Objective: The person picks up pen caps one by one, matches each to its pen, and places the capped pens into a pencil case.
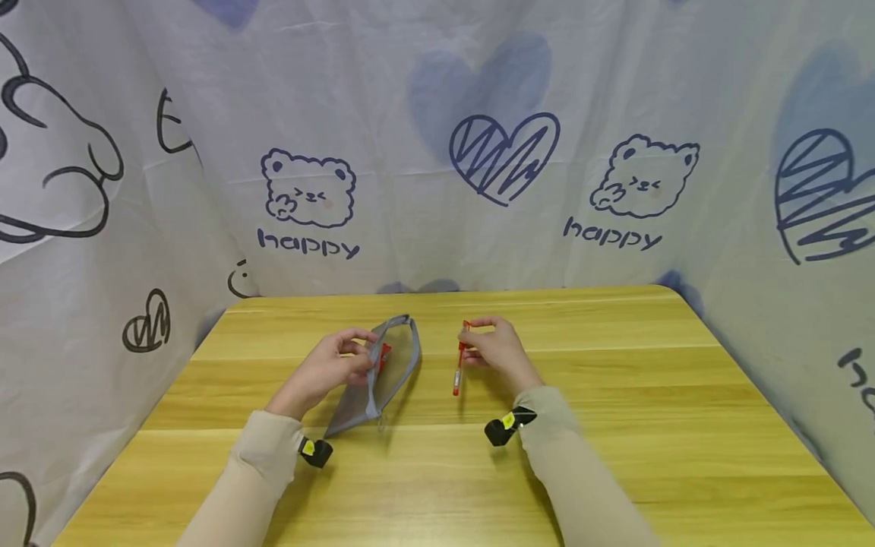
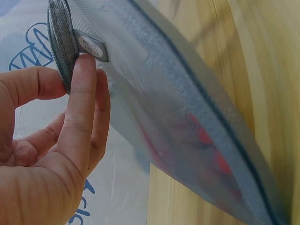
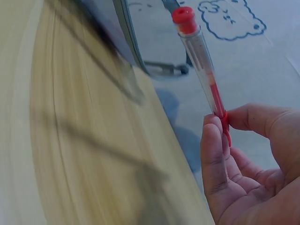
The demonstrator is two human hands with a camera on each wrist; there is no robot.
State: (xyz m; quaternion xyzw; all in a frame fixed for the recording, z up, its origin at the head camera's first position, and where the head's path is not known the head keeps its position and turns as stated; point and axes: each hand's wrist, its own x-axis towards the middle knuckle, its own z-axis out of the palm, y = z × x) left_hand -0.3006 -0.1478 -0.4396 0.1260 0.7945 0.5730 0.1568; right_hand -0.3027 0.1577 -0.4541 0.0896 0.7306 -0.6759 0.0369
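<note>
A grey mesh zipper pouch (image 1: 355, 403) stands tilted on the table with its zipped mouth spread wide. My left hand (image 1: 333, 362) pinches one side of its rim between thumb and fingers, by a small label tab (image 2: 91, 46). Red items (image 1: 384, 355) show inside the pouch; through the mesh in the left wrist view they are too blurred to name. To the right of the pouch, my right hand (image 1: 497, 349) pinches a clear pen with red cap (image 3: 204, 70) by its capped end. The pen hangs above the table, its red end plug pointing down, apart from the pouch.
A yellow wood-grain table (image 1: 615, 425) lies under both hands. Behind it and at both sides hangs a pale cloth (image 1: 410, 251) with printed hearts, bears and words. Black wrist cameras (image 1: 506, 427) sit on both sleeves.
</note>
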